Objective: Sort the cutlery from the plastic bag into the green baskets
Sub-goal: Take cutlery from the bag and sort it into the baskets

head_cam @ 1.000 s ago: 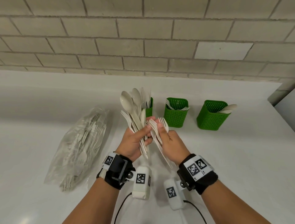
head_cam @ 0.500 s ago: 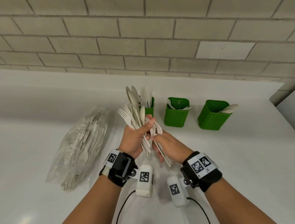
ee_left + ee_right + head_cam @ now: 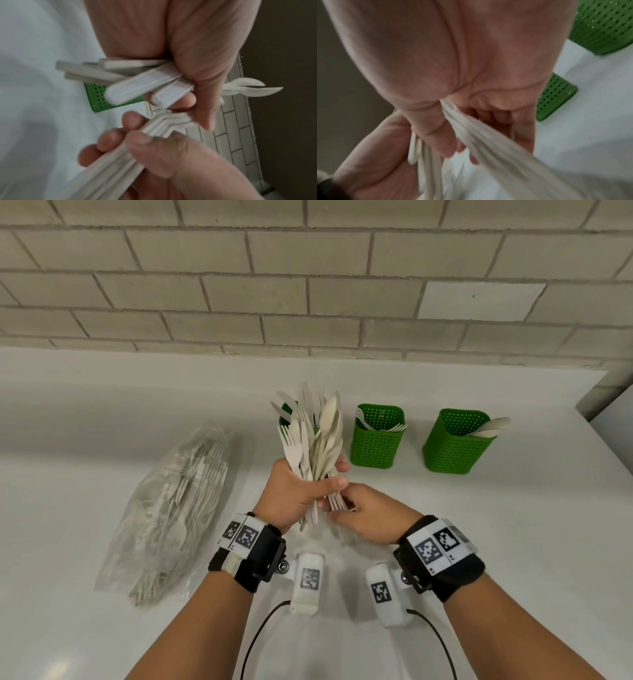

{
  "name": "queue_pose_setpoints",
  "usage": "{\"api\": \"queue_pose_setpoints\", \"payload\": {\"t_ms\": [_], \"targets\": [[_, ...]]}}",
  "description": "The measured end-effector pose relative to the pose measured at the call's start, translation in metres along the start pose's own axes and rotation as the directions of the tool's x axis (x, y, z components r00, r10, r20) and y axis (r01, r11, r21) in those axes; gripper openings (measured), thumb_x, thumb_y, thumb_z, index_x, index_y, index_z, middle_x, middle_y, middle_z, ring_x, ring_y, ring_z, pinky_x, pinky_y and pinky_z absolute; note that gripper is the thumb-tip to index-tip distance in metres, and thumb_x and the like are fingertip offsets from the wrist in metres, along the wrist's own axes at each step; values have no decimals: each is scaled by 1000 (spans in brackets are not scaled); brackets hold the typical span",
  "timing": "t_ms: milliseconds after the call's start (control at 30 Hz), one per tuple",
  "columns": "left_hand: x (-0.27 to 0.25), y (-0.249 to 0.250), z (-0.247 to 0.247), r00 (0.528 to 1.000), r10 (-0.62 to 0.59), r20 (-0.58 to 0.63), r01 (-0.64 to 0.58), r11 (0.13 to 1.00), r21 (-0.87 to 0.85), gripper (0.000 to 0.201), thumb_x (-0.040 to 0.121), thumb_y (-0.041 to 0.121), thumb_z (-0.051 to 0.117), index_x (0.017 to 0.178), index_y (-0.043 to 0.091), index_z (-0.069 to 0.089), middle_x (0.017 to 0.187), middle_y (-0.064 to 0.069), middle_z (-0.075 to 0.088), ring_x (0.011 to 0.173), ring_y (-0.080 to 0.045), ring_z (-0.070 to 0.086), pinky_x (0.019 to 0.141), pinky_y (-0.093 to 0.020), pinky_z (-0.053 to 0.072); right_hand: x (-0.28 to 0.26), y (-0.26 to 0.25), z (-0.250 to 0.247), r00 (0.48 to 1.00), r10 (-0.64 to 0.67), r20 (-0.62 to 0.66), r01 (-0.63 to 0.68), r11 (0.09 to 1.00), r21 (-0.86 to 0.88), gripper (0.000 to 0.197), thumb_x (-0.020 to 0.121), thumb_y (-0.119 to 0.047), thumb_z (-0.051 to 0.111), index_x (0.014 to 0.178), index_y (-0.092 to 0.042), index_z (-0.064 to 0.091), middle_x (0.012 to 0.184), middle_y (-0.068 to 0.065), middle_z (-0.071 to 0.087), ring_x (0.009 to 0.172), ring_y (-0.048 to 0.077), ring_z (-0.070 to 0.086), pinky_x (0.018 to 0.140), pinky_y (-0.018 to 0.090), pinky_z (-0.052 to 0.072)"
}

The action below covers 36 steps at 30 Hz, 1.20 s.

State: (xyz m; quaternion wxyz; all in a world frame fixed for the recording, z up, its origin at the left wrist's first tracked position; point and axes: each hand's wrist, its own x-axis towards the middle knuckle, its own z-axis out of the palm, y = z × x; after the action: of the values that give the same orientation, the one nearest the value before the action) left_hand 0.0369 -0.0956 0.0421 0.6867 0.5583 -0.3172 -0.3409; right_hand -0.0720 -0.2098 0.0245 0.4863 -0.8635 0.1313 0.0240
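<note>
My left hand [image 3: 318, 484] grips an upright bundle of pale plastic cutlery [image 3: 313, 440], with spoons, forks and knives fanned out above the fist. Just right of it, my right hand [image 3: 339, 508] pinches a small stack of forks [image 3: 337, 498] by the necks. In the left wrist view the fork stack [image 3: 166, 123] sits between the right hand's thumb and fingers, below the bundle's handles [image 3: 137, 88]. Three green baskets stand behind: the left basket [image 3: 285, 414] partly hidden by the bundle, the middle basket [image 3: 376, 443] holding forks, the right basket [image 3: 455, 446] holding spoons.
A clear plastic bag [image 3: 171, 508] with several more pieces of cutlery lies on the white counter [image 3: 513, 525] to the left. A brick wall [image 3: 308, 285] backs the counter. The counter ends at the far right, by a wall corner.
The right hand has drawn its forks down and toward me, away from the bundle's tips. The left hand has turned the bundle more upright and closed it up.
</note>
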Motion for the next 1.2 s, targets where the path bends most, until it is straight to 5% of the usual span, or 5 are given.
{"api": "queue_pose_setpoints", "payload": {"t_ms": [300,400,667,1033,1200], "targets": [[0,-19,-2,996,-64,68,68,995,-68,32,70,-4,79,92,19,74,102,-13,74,69,-17,66,48,-21,46,-3,24,6,968,47,-245,-70,994,-85,27,83,-38,67,80,-13,74,71,10,66,68,22,59,71,45,52],[6,-10,2,996,-45,82,55,991,-126,37,71,-13,75,102,6,69,101,-16,72,87,-20,72,65,-27,57,-5,10,-1,954,5,-300,2,1000,24,14,81,-31,74,78,-18,76,71,4,70,68,19,64,70,39,54],[34,18,-4,996,-25,-89,-5,945,-327,44,80,0,68,121,-9,54,116,-26,66,69,-7,65,45,-19,40,7,-33,-96,793,-46,-608,-36,992,-122,24,87,-34,71,75,-14,69,74,3,71,67,12,67,66,29,52],[28,7,-3,985,-169,-31,149,929,-338,33,77,16,67,108,4,64,96,-10,74,63,-11,61,52,-21,52,58,1,-123,825,46,-563,-102,992,-68,18,77,-15,77,93,-9,71,88,11,74,86,28,70,87,49,55],[26,3,-5,982,-188,-11,171,917,-360,32,79,15,65,109,4,64,97,-10,74,67,-12,66,54,-23,54,55,-1,-121,855,87,-512,-52,995,82,46,77,-1,78,119,-10,62,112,11,69,102,19,66,92,27,52]]}}
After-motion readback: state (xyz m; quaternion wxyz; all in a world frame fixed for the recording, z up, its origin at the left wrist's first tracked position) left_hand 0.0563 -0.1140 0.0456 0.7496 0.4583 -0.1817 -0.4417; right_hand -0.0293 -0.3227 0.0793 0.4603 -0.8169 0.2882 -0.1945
